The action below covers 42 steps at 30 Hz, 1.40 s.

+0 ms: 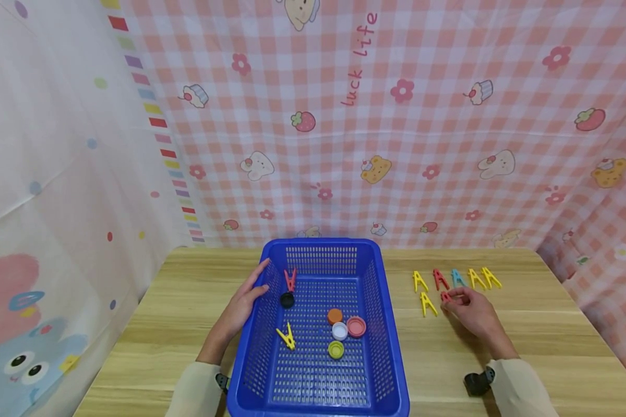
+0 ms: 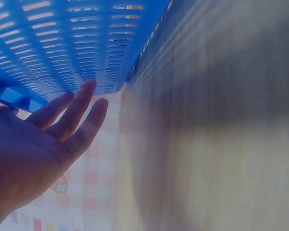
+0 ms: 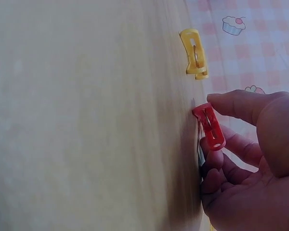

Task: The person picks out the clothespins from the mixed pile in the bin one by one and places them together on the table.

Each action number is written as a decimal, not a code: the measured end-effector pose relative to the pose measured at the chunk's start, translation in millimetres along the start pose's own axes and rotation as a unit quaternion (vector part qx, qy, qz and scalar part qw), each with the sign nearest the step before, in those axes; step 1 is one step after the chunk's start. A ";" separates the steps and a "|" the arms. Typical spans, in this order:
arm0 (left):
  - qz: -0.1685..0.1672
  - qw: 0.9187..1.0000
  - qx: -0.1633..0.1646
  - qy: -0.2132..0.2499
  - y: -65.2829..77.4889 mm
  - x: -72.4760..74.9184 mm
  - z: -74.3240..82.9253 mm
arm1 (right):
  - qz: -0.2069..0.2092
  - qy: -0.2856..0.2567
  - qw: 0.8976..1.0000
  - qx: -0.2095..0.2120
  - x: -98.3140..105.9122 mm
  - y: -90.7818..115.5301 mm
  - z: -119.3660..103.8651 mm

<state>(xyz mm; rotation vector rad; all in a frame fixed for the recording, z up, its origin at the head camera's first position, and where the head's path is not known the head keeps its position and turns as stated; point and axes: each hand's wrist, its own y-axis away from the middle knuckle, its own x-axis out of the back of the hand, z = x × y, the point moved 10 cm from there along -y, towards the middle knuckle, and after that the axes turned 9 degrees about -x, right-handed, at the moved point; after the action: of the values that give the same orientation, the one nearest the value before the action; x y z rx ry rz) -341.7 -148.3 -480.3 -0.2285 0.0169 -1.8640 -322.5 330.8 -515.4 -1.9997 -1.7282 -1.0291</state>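
My right hand (image 1: 472,313) is at a red clothespin (image 3: 210,126) low over the tabletop, the thumb at one end and curled fingers around the other. In the head view the fingers partly cover this red clothespin (image 1: 446,296). Just left of it lies a yellow clothespin (image 1: 427,304). The left hand (image 1: 241,305) rests against the left rim of a blue basket (image 1: 391,341), its fingers extended; in the left wrist view the left hand (image 2: 53,130) is beside the slotted wall. Inside the basket lie a red clothespin (image 1: 290,280) and a yellow clothespin (image 1: 288,336).
Bottle caps sit in the basket: black (image 1: 287,299), orange (image 1: 335,316), white (image 1: 339,331), pink (image 1: 356,326) and yellow-green (image 1: 336,350). Behind my right hand, a row holds yellow (image 1: 419,281), red (image 1: 440,280) and blue (image 1: 458,278) clothespins and others. A checked cloth (image 1: 344,191) hangs behind.
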 end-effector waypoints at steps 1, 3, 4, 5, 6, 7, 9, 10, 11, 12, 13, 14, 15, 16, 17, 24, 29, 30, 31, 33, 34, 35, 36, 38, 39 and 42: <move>0.001 1.000 0.002 -0.001 0.0 0.2 -0.5 | 0.001 0.000 1.000 0.000 0.2 0.0 0.0; 0.001 1.000 0.004 -0.002 -0.1 0.4 -0.9 | 0.002 -0.001 1.000 -0.001 0.4 -0.1 0.4; 0.001 1.000 0.005 -0.002 -0.2 0.4 -1.2 | 0.002 -0.002 1.000 -0.002 0.6 -0.3 0.7; 0.001 1.000 0.006 -0.003 -0.2 0.5 -1.5 | 0.002 -0.002 1.000 -0.001 0.6 -0.6 0.9; 0.001 1.000 0.006 -0.003 -0.2 0.6 -1.7 | 0.003 -0.002 1.000 -0.002 0.5 -0.8 1.1; 0.001 1.000 0.006 -0.002 -0.2 0.6 -1.7 | 0.003 -0.001 1.000 -0.003 0.3 -1.1 1.5; 0.001 1.000 0.006 -0.001 -0.1 0.6 -1.7 | 0.002 0.000 1.000 -0.004 0.2 -1.6 1.9; 0.001 1.000 0.005 -0.001 -0.1 0.6 -1.7 | 0.001 0.000 1.000 -0.005 0.2 -1.8 2.0; 0.000 1.000 0.005 0.000 0.0 0.6 -1.7 | 0.000 0.000 1.000 -0.007 -0.1 -1.9 2.4; 0.000 1.000 0.005 0.000 0.1 0.6 -1.7 | -0.001 -0.001 1.000 -0.009 -0.3 -1.8 2.8; 0.000 1.000 0.005 0.001 0.2 0.8 -1.7 | -0.002 -0.001 1.000 -0.011 -0.3 -1.9 2.9; 0.000 1.000 0.005 0.001 0.3 0.9 -1.8 | -0.003 -0.001 1.000 -0.012 -0.4 -1.8 2.9; 0.000 1.000 0.005 0.001 0.4 0.9 -1.9 | -0.003 -0.001 1.000 -0.013 -0.4 -1.8 3.2; 0.001 1.000 0.006 0.001 0.5 1.1 -2.2 | -0.004 -0.003 1.000 -0.015 -0.3 -1.5 3.6; 0.001 1.000 0.006 0.002 0.5 1.1 -2.3 | -0.003 -0.003 1.000 -0.018 -0.1 -1.4 4.0; 0.000 1.000 0.005 -0.004 0.0 0.9 -2.2 | 0.004 -0.022 0.999 -0.035 4.2 1.1 6.6; 0.000 1.000 0.004 -0.003 -0.1 0.8 -2.2 | 0.009 -0.036 0.998 -0.047 8.2 1.5 7.4; 0.000 1.000 0.004 -0.003 -0.1 0.9 -2.1 | 0.009 -0.040 0.998 -0.052 8.7 1.4 7.6; 0.001 1.000 0.004 -0.003 -0.1 1.0 -2.2 | 0.011 -0.043 0.997 -0.056 9.4 1.3 7.5; 0.002 1.000 0.004 -0.005 -0.1 1.2 -2.2 | 0.015 -0.050 0.997 -0.062 10.2 1.3 5.7; 0.002 1.000 0.005 -0.006 -0.1 1.3 -2.3 | 0.017 -0.055 0.996 -0.063 10.8 1.5 3.7; 0.002 1.000 0.005 -0.007 -0.1 1.4 -2.3 | 0.020 -0.059 0.996 -0.065 11.4 1.6 1.6; 0.002 1.000 0.005 -0.008 -0.1 1.3 -2.2 | 0.023 -0.063 0.996 -0.063 12.1 1.9 -2.0; 0.003 1.000 0.005 -0.009 -0.1 1.3 -1.9 | 0.032 -0.069 0.996 -0.049 14.4 2.1 -11.2; 0.003 1.000 0.005 -0.009 -0.1 1.2 -1.8 | 0.037 -0.070 0.996 -0.042 16.2 2.4 -16.5; 0.003 1.000 0.004 -0.006 0.2 0.8 -1.5 | 0.047 -0.072 0.996 -0.020 19.2 3.5 -32.8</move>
<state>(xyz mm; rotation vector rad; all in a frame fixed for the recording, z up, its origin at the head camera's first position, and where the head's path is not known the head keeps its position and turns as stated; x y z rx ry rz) -342.0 -149.3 -481.7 -0.2326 0.0020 -1.8557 -329.2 322.9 -478.6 -2.2080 -1.6763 -0.9154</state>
